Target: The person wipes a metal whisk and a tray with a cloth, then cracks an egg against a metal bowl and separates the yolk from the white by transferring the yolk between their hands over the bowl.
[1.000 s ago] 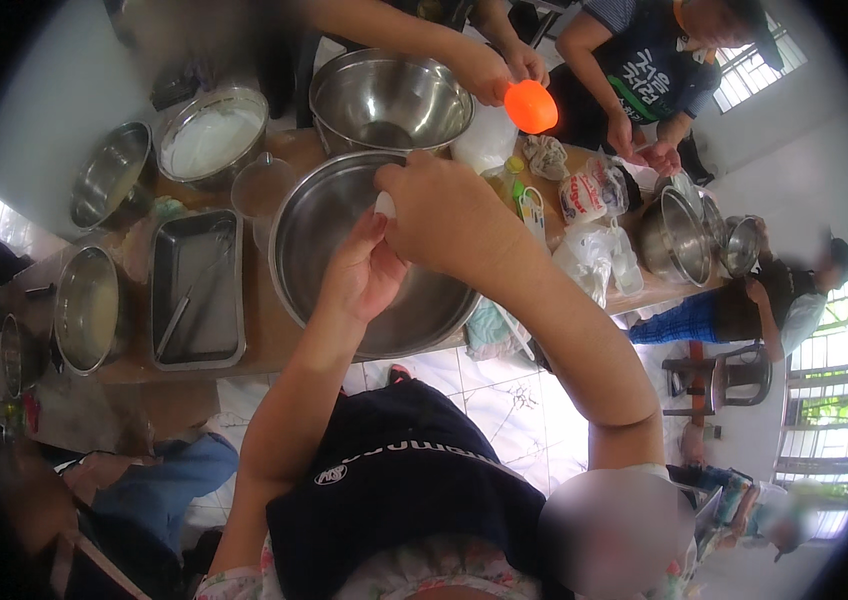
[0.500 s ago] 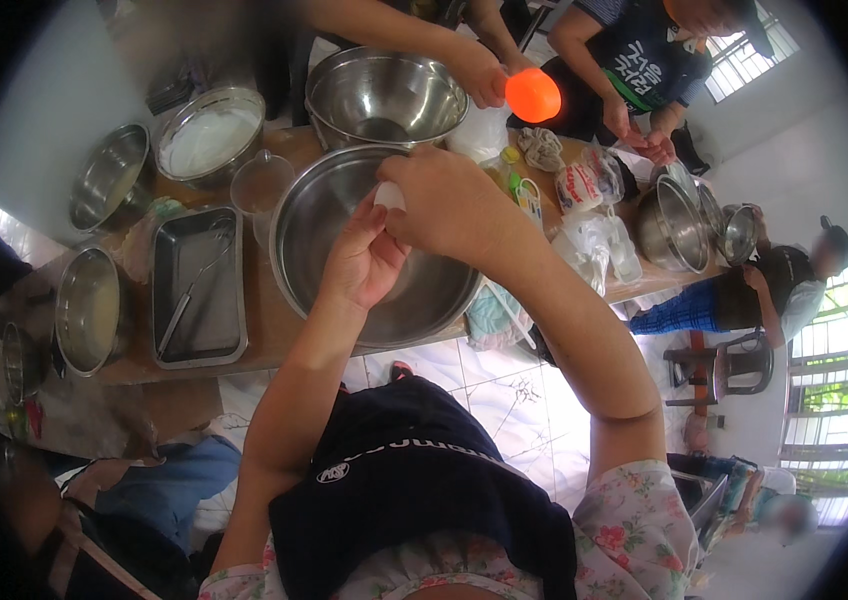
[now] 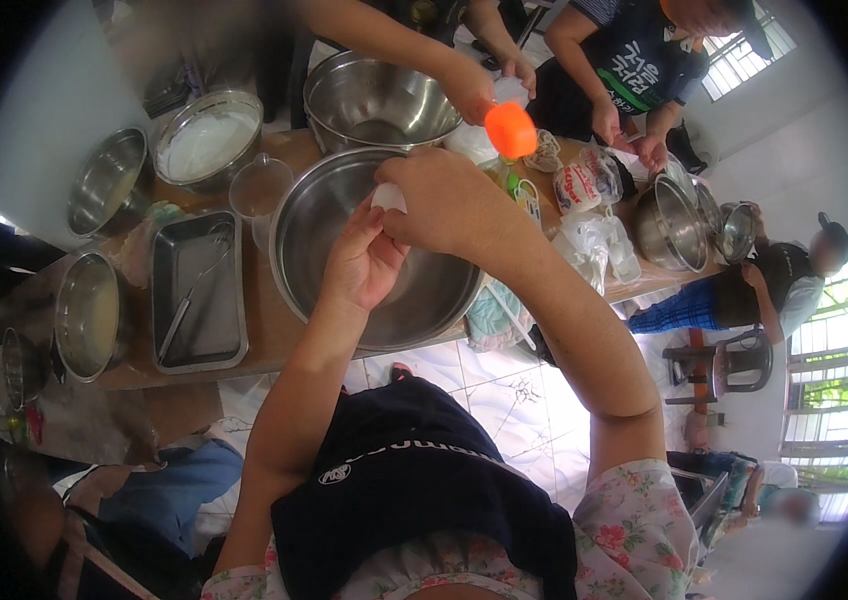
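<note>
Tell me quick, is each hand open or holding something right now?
Left hand: closed, fingertips on a small white object.
Right hand: closed on the same object.

Small white rounded object (image 3: 390, 198) — partly hidden — aloft over round steel bowl (image 3: 431, 304).

The head view looks down from just above the wearer's apron (image 3: 394, 500), which fills the lower middle, and faces forward over the tabletop (image 3: 266, 330). The left hand (image 3: 369, 255) and right hand (image 3: 444, 205) are close to it, mid-picture; the tabletop's near edge crosses lower down, its far edge higher and farther off. The fisheye reaches wide: the window (image 3: 834, 400) at right shows tipped sideways, and dark rounds every corner.
</note>
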The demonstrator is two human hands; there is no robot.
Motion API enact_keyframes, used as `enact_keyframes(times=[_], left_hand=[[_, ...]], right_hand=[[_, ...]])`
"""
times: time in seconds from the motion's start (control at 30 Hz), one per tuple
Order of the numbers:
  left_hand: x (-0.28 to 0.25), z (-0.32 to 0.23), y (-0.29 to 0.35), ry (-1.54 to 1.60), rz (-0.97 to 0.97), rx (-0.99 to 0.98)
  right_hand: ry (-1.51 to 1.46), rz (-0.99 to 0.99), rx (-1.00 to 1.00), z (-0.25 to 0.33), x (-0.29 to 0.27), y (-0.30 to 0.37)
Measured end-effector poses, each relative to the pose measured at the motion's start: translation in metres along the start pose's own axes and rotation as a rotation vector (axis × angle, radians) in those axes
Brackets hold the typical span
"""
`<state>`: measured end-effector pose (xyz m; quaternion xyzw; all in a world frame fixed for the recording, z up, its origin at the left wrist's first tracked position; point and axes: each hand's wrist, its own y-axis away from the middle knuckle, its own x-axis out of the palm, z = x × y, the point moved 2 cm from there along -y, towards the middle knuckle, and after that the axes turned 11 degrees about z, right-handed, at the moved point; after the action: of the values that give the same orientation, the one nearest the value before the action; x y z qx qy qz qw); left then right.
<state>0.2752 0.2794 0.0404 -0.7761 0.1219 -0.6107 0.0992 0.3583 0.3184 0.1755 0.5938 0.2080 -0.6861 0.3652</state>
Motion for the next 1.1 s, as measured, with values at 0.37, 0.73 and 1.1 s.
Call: enact_keyframes(times=[0.37,0.73,1.1], left_hand=[[-0.002,-0.001,-0.001,0.020,0.007,0.010],[0.007,-0.002,-0.001,-0.013,0.004,0.012],[0.010,-0.003,-0.002,-0.044,0.013,0.012]], right_hand=[[-0.019,0.015,-0.004,0.000,-0.001,-0.002],[-0.021,-0.056,-0.055,-0.001,0.002,0.000],[-0.057,-0.073,-0.046,0.000,0.001,0.004]])
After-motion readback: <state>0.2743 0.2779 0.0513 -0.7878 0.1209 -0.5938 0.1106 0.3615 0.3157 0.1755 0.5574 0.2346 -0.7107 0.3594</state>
